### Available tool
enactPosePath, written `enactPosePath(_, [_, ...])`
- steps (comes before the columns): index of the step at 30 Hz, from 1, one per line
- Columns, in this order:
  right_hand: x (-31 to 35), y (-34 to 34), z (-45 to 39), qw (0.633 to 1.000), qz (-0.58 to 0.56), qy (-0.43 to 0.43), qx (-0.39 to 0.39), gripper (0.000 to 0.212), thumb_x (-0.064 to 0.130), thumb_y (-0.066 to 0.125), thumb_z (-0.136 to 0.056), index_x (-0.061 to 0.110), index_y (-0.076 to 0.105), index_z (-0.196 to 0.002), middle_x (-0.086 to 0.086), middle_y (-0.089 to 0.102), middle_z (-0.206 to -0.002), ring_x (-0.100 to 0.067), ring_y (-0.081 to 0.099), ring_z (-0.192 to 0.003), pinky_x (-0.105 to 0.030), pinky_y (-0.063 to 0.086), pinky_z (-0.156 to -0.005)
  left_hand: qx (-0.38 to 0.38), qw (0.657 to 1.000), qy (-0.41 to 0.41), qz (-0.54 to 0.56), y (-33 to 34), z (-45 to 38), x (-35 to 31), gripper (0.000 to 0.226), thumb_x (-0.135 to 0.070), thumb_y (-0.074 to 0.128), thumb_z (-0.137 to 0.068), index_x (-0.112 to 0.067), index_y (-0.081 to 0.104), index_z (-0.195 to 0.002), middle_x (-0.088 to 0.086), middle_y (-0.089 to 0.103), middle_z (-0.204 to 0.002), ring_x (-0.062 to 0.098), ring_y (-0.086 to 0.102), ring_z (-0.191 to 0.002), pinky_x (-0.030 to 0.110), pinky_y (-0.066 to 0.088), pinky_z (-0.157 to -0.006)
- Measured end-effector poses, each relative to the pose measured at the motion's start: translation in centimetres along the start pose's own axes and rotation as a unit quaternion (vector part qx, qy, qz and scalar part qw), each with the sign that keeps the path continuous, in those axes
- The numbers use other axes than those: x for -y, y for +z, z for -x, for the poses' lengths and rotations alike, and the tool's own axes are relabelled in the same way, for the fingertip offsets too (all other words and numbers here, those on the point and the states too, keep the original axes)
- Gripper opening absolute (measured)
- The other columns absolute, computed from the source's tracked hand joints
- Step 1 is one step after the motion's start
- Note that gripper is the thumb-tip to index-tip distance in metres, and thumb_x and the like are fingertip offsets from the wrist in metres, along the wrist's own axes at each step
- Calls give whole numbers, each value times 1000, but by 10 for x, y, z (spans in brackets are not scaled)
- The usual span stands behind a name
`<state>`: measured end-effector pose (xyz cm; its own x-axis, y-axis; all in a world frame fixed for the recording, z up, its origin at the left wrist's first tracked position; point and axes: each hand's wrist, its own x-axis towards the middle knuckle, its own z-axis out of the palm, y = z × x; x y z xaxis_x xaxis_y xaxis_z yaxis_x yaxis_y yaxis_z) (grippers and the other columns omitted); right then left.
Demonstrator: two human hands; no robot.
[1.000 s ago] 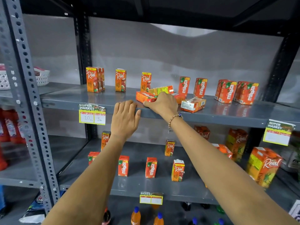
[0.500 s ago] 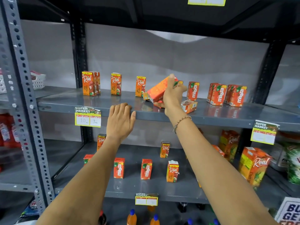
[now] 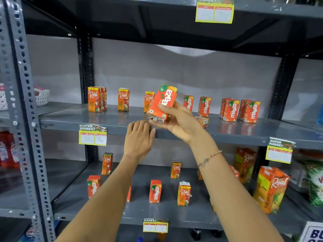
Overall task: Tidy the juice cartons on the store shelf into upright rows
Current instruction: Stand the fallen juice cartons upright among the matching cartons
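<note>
My right hand [image 3: 176,123] holds an orange Maaza carton [image 3: 163,100] tilted in the air above the front of the middle shelf [image 3: 70,117]. My left hand [image 3: 139,138] rests flat on that shelf's front edge, fingers apart, holding nothing. Upright Real cartons [image 3: 97,99] stand at the left of this shelf and upright Maaza cartons [image 3: 230,110] at the right. One small carton [image 3: 203,121] lies on its side just right of my right hand. A Real carton [image 3: 148,101] is partly hidden behind the held one.
The lower shelf [image 3: 139,212] carries scattered upright small cartons and big Real cartons [image 3: 271,187] at the right. Price tags [image 3: 92,135] hang from the shelf edges. A perforated steel upright [image 3: 24,119] stands at the left, with a white basket [image 3: 42,96] beyond it.
My right hand has lifted the Maaza carton off the shelf and turned it from lying flat toward upright. The left hand stays on the shelf edge. The camera has tilted up.
</note>
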<state>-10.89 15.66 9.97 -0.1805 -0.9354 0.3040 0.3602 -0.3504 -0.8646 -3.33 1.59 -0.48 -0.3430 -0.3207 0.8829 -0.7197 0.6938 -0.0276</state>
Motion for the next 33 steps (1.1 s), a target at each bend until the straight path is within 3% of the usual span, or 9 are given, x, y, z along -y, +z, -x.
enactPosePath(3, [12,13,27,991,108,-31,71,33,3,59,-89,10,53,-120,-11,65,-116,-25,69,-100,-43,58,-80,28,999,19,-27,2,-4,-12,37,-27,28,-96,-13,62,-95,8,67,-96,25,58,-88,38,39,-86])
enactPosePath(6, [24,21,51,980,148,-62,115,50,0,60,-88,7,43,-134,-20,57,-131,-37,60,-115,-53,50,-93,73,996,30,-48,8,-2,-10,52,-27,14,-96,-16,63,-110,7,64,-113,27,56,-104,39,32,-94])
enactPosePath(11, [34,25,67,973,171,-84,134,44,3,65,-80,16,54,-120,-8,67,-112,-25,68,-101,-37,58,-83,64,997,2,-44,8,-1,-7,49,-35,20,-96,-15,64,-108,7,66,-112,27,58,-106,40,31,-99])
enactPosePath(14, [36,9,49,974,196,-88,65,39,4,71,-71,14,61,-108,-6,70,-104,-19,70,-91,-35,58,-81,25,999,-28,-39,8,1,-4,48,-42,25,-96,-12,61,-97,7,65,-99,27,59,-91,40,39,-89])
enactPosePath(19, [53,-53,-15,960,242,-99,-99,33,-13,69,-73,7,62,-99,-3,69,-85,-11,68,-72,-27,57,-73,10,999,-20,-24,14,1,4,45,-44,29,-94,-12,61,-97,5,63,-100,26,57,-91,38,37,-90])
enactPosePath(22, [72,-106,-60,910,330,-108,-227,45,-4,75,-73,2,58,-115,-6,69,-93,-16,66,-79,-23,56,-66,-4,999,-25,-26,18,1,4,44,-44,29,-93,-13,60,-98,5,63,-100,25,57,-91,39,39,-90])
enactPosePath(26, [83,-168,-96,810,446,-89,-370,50,8,81,-70,2,61,-116,-15,67,-117,-28,65,-104,-43,54,-89,-17,999,-25,-30,22,1,4,45,-43,29,-93,-13,61,-95,6,63,-98,26,57,-88,38,37,-87])
enactPosePath(29, [81,-201,-107,761,501,-23,-411,48,12,81,-71,0,64,-115,-15,67,-118,-27,65,-105,-36,53,-87,-40,998,-15,-40,26,0,6,46,-43,27,-94,-12,62,-94,7,64,-96,26,58,-85,38,35,-86])
enactPosePath(33, [76,-226,-114,754,517,37,-404,43,10,77,-77,-5,63,-115,-16,65,-120,-29,63,-109,-34,51,-91,-78,996,-5,-39,31,0,7,51,-43,23,-96,-11,63,-93,8,66,-95,27,59,-83,38,35,-85])
